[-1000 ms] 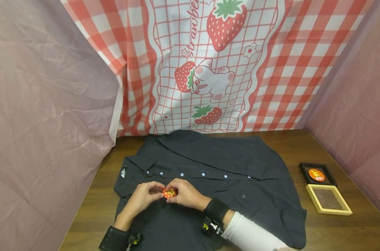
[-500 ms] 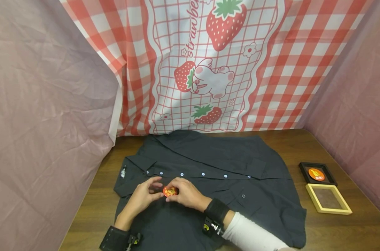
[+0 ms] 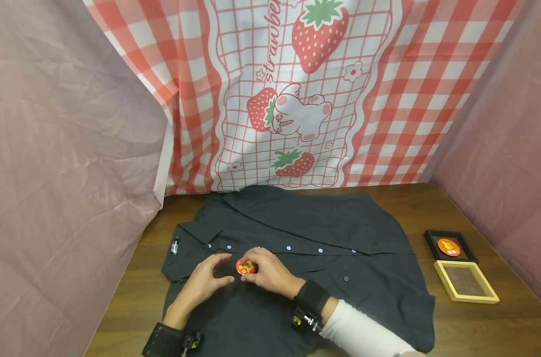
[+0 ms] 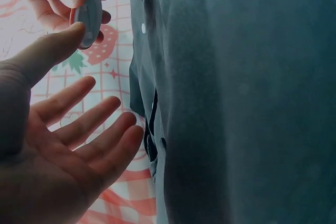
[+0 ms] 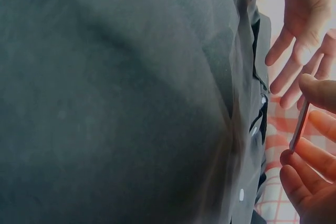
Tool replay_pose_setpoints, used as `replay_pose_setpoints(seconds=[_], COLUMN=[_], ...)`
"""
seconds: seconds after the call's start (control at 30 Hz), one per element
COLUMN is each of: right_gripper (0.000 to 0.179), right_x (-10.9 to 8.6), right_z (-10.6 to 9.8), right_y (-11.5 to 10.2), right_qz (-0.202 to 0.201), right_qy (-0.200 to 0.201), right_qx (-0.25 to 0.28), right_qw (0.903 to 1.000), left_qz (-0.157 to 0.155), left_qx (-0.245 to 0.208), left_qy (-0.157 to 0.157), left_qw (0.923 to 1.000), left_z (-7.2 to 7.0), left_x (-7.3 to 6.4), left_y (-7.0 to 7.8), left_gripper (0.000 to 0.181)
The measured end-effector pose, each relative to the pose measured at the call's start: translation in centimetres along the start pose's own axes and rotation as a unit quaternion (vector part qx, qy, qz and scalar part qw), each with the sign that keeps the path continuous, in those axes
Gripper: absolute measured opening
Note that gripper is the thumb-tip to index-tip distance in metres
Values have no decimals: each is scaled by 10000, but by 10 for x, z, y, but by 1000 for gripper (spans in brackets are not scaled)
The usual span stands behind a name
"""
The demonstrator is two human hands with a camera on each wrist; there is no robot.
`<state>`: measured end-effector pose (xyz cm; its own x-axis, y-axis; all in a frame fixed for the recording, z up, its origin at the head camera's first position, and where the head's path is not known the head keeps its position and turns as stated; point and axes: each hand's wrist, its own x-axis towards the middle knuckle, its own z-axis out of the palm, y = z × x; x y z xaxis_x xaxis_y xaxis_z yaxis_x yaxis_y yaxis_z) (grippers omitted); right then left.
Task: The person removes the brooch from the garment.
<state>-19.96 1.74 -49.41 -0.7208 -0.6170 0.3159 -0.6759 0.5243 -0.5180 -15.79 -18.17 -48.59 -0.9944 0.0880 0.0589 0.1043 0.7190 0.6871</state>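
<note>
A round badge [image 3: 245, 267], red with a yellow figure, is pinched at its edge between the thumb and fingers of my right hand [image 3: 270, 271]. Its flat grey back [image 4: 90, 17] faces the left wrist camera, and in the right wrist view the badge [image 5: 300, 124] appears nearly edge-on. My left hand [image 3: 202, 281] is just left of it, fingers spread and holding nothing; a small gap separates the left thumb from the badge in the head view. Both hands are over a dark button-up shirt [image 3: 306, 292] laid out on the wooden table [image 3: 118, 297].
On the table's right lie a black square frame [image 3: 468, 250] with an orange round badge [image 3: 449, 247] in it and a pale yellow frame [image 3: 466, 282]. A strawberry-print cloth [image 3: 234, 124] hangs behind; pinkish cloths [image 3: 65, 173] hang on both sides.
The left hand's fingers have come off the badge and opened. My right hand has lifted slightly up and to the right with the badge in its grip.
</note>
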Motion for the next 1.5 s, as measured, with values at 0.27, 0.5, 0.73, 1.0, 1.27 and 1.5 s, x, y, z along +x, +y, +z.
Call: replay_pose_setpoints(seconds=[0.27, 0.5, 0.73, 1.0, 1.27, 1.5], right_gripper=[34, 35, 34, 33, 31, 32], right_x=[-4, -6, -9, -12, -14, -18], right_z=[-3, -9, -13, -19, -27, -33], right_y=[1, 1, 6, 8, 8, 11], right_qz=[-117, -110, -56, -132, 96, 351], right_qy=[242, 427, 655, 853, 950, 955], right_qx=[-151, -219, -222, -253, -206, -251], right_qw=[9995, 9988, 9976, 9959, 9952, 9945], left_qz=[75, 48, -8, -28, -190, -236], left_qx=[376, 446, 526, 552, 616, 629], left_qy=[-162, -237, -266, -259, -351, -366], left_qw=[9991, 9987, 9983, 9981, 9973, 9971], left_z=[1, 3, 4, 4, 5, 5], left_x=[0, -1, -1, -2, -2, -2], left_y=[1, 0, 0, 1, 2, 4], left_gripper=[57, 61, 64, 64, 65, 64])
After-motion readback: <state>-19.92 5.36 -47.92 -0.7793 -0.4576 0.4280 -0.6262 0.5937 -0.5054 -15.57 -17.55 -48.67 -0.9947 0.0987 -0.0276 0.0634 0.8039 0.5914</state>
